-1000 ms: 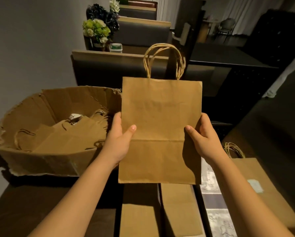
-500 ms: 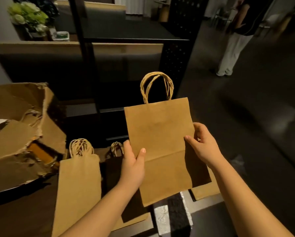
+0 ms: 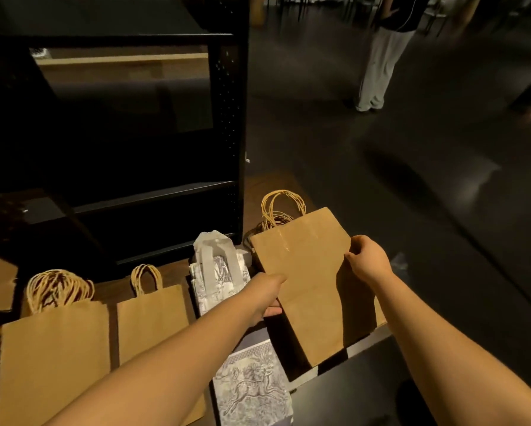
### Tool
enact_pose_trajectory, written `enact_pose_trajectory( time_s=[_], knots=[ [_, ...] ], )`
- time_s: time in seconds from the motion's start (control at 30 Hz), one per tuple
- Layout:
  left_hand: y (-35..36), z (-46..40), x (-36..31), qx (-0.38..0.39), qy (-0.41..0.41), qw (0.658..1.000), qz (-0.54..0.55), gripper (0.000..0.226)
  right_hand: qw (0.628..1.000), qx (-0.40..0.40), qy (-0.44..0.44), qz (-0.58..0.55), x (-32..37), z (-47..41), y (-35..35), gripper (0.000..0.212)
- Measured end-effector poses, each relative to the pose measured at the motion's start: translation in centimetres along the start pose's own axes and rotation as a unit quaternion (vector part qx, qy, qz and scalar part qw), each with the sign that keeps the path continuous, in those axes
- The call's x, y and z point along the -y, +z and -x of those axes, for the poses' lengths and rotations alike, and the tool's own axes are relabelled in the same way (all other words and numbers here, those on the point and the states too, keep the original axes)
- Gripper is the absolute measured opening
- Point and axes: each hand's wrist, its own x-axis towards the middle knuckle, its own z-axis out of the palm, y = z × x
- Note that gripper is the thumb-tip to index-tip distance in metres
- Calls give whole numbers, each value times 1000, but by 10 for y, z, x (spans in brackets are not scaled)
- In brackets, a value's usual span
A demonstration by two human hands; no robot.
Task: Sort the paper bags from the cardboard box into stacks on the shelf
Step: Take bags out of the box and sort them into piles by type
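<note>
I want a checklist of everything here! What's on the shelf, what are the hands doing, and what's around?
Surface: dark shelf, dimly lit, with bags lying flat in side-by-side stacks.
Job's things: held bag, plain brown, over the rightmost stack; big brown stack far left; small brown bag beside it; patterned bags in the middle.
Clutter: white plastic wrap behind the patterned bags.
Grippers: left hand grips the held bag's left edge; right hand pinches its right edge.
Cables: nothing seen.
Surroundings: black rack behind; a person's legs standing on the dark floor.
</note>
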Motion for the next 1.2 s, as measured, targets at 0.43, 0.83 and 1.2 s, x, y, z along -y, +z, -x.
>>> enact_pose_trajectory(
  time_s=[0.43,0.83,1.2],
  knots=[
    [18,-53,7,-44,-54,998,5,5,996,78,39,-1,-33,-41,33,51],
    [18,-67,16,-75,-61,994,-51,45,986,154,56,-13,-39,-55,48,56],
    [17,-65,13,-45,-71,997,-4,58,984,164,70,3,-43,-54,52,60]
  ],
)
